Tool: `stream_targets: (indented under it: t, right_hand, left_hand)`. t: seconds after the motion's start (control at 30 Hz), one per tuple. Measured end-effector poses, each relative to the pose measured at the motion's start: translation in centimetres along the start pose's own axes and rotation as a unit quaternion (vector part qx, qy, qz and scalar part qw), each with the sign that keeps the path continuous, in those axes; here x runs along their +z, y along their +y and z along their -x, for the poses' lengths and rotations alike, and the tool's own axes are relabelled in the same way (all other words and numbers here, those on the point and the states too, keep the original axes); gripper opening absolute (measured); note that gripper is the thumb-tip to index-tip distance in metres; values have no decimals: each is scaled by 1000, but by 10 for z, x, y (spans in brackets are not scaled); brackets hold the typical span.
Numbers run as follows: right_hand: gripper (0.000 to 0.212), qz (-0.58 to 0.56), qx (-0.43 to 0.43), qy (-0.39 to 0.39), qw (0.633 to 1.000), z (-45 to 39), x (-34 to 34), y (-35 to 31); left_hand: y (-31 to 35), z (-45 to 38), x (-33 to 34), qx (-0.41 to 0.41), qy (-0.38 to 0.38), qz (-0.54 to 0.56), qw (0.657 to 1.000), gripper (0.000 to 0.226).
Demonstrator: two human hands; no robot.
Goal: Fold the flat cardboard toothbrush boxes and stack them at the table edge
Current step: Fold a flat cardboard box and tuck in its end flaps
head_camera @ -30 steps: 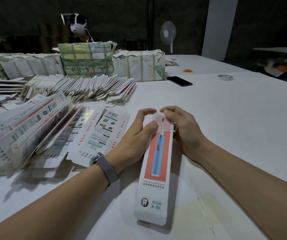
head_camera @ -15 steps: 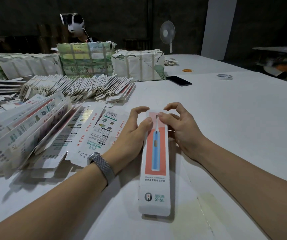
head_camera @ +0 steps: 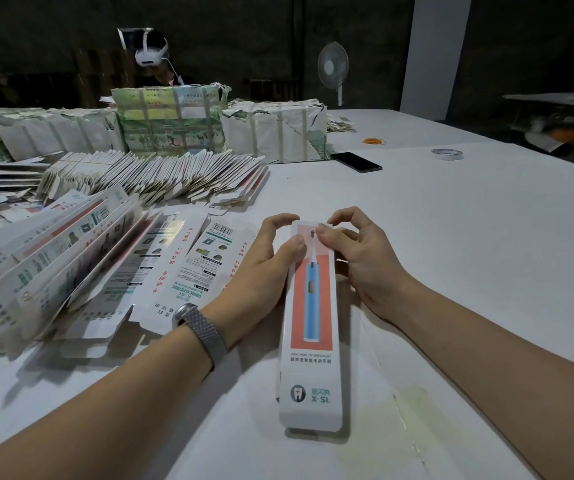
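Both hands work the far end of 1 long white cardboard toothbrush box lying lengthwise on the white table. Left hand curls around that end, thumb on the printed face; right hand pinches it from the other side, thumb on top. Closing the end flap well likely means holding the walls square while tucking. Flat printed box blanks lie fanned just left, with more blanks stacked beyond.
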State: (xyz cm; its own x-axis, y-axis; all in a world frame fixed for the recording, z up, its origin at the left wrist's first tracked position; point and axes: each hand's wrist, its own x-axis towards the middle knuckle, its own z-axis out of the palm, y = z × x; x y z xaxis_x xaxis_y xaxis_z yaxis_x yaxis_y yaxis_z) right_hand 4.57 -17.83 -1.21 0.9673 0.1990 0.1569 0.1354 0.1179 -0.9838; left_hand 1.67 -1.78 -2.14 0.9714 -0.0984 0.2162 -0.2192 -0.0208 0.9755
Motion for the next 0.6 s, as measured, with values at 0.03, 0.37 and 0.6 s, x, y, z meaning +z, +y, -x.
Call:
stream_targets:
  t: [0.03,0.37,0.6]
  right_hand:
    - [17,-4,1,0,1000,0,0,-1]
    - [29,72,-57,-2,996,-1,-2,-6]
    - [53,450,-136,-92,878,18,-14,-32]
  left_hand:
    - [0,0,0,-1,-3,2,1000,18]
    - [-2,-3,-2,-28,80,138,987,18]
    - [-1,-4,2,-18,120,151,981,27]
